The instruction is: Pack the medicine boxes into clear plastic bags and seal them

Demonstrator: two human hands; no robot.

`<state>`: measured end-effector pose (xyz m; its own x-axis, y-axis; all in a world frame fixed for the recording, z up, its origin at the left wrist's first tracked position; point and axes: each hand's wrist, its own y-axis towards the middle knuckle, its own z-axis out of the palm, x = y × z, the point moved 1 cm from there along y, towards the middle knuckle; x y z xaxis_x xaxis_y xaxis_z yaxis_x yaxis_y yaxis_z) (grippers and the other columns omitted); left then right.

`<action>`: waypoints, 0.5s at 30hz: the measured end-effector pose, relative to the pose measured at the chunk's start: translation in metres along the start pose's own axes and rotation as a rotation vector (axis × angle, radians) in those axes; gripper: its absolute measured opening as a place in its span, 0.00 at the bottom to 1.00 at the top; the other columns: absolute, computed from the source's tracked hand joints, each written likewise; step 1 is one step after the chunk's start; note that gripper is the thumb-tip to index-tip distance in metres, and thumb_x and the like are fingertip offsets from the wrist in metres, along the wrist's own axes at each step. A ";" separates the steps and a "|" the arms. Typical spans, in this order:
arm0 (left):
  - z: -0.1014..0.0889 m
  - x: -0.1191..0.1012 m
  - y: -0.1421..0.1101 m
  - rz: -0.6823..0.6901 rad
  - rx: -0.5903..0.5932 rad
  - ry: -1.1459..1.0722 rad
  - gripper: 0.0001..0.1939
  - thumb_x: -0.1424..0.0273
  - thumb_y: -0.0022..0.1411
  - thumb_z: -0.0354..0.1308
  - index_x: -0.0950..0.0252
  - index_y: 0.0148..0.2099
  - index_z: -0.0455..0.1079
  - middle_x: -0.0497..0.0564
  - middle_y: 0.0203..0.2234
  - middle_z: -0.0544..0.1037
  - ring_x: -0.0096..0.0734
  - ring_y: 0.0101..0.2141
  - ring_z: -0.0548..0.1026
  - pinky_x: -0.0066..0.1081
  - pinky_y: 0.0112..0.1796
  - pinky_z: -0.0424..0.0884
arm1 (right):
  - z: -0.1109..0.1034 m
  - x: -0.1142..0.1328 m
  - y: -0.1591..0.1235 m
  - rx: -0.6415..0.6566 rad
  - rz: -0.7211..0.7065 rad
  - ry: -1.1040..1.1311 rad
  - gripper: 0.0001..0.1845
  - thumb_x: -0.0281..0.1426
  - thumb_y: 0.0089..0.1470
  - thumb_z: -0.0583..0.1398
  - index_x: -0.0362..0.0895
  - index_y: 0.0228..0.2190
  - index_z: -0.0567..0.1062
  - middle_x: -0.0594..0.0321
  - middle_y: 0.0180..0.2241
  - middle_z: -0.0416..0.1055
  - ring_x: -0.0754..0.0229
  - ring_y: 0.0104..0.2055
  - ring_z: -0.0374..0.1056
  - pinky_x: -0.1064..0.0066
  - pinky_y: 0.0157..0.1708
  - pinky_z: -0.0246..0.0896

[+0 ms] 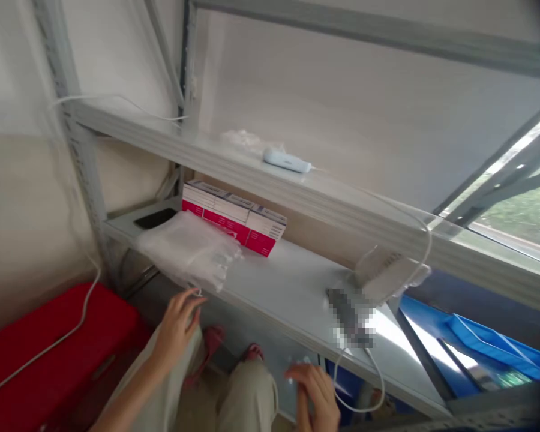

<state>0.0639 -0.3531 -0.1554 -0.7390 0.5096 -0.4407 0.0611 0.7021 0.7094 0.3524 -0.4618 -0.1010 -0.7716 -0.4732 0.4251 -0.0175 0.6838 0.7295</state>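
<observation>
My left hand (177, 327) is at the shelf's front edge, just below a stack of clear plastic bags (189, 246). Its fingers are bent but apart, and a small white bit shows by the fingertips; I cannot tell whether they touch it. Low in front of the shelf, my right hand (315, 390) has its fingers curled together. A faint clear glint shows at those fingertips, too small to name. Behind the bags stands a row of white and red boxes (238, 219). A dark flat object (155, 218) lies to the bags' left.
On the upper shelf (234, 174) rests a pale blue handheld device (287, 161) with a cable. A blurred-out object (348, 315) and a clear plastic packet (382, 276) are on the lower shelf's right. Blue trays (499, 345) are beyond. A red box (67, 342) stands at left.
</observation>
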 end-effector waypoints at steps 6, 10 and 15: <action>-0.039 0.068 0.042 0.038 0.088 0.415 0.21 0.63 0.62 0.56 0.62 0.56 0.64 0.63 0.56 0.64 0.51 0.53 0.65 0.47 0.48 0.66 | 0.150 0.037 0.099 0.310 -0.029 -0.053 0.15 0.24 0.58 0.51 0.44 0.44 0.73 0.57 0.45 0.71 0.56 0.47 0.64 0.63 0.46 0.59; -0.019 0.071 0.045 0.377 0.337 0.422 0.17 0.74 0.62 0.55 0.60 0.53 0.67 0.56 0.61 0.60 0.44 0.59 0.60 0.46 0.55 0.58 | 0.226 0.034 0.172 0.429 -0.143 -0.295 0.27 0.27 0.58 0.54 0.47 0.59 0.61 0.54 0.57 0.62 0.53 0.57 0.55 0.61 0.51 0.56; -0.005 0.087 0.041 0.655 0.426 0.437 0.09 0.77 0.63 0.52 0.64 0.43 0.70 0.54 0.49 0.73 0.37 0.52 0.68 0.43 0.58 0.54 | 0.279 0.034 0.220 0.613 -0.417 -0.507 0.18 0.22 0.59 0.51 0.43 0.48 0.72 0.53 0.52 0.69 0.53 0.56 0.58 0.57 0.57 0.47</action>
<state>-0.0015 -0.2822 -0.1616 -0.6528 0.6992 0.2916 0.7402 0.5067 0.4421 0.1447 -0.1726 -0.0760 -0.8119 -0.5469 -0.2041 -0.5837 0.7563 0.2955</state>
